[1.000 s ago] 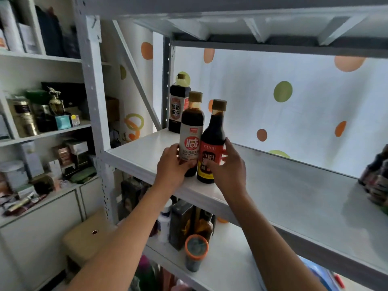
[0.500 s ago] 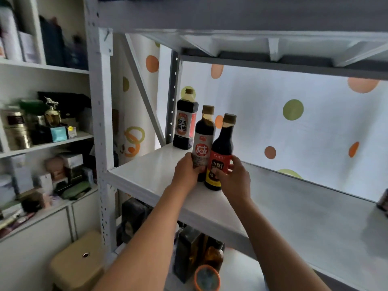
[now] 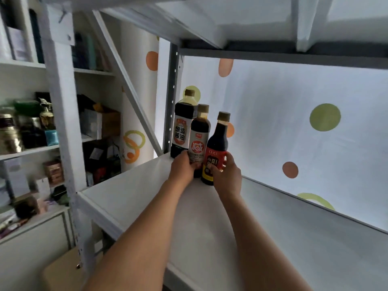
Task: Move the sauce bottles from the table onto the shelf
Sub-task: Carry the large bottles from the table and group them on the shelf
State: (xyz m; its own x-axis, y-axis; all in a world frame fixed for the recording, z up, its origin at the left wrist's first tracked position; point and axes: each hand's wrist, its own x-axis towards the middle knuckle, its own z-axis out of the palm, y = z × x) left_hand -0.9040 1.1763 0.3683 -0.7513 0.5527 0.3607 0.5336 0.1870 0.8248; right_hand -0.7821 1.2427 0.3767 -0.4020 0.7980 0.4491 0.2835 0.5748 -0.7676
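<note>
Three dark sauce bottles stand upright at the back left corner of the white shelf (image 3: 130, 198). My left hand (image 3: 183, 168) grips the base of the middle bottle with the grey and red label (image 3: 199, 141). My right hand (image 3: 227, 175) grips the bottle with the red label (image 3: 216, 151) beside it on the right. Behind them, against the corner post, a larger bottle with a white and orange label (image 3: 182, 131) stands free. All three have tan caps. Whether the two held bottles rest on the shelf board is hidden by my hands.
The shelf's grey corner post (image 3: 171, 101) and a diagonal brace (image 3: 126, 80) stand to the left. Another board (image 3: 231, 22) hangs close overhead. A dotted white wall (image 3: 304, 133) backs the shelf. Cluttered white cabinets (image 3: 27, 148) fill the far left. The shelf board stretches bare to the right.
Both hands have pushed the two held bottles deeper along the shelf, up next to the larger bottle in the corner. The camera has moved closer and higher.
</note>
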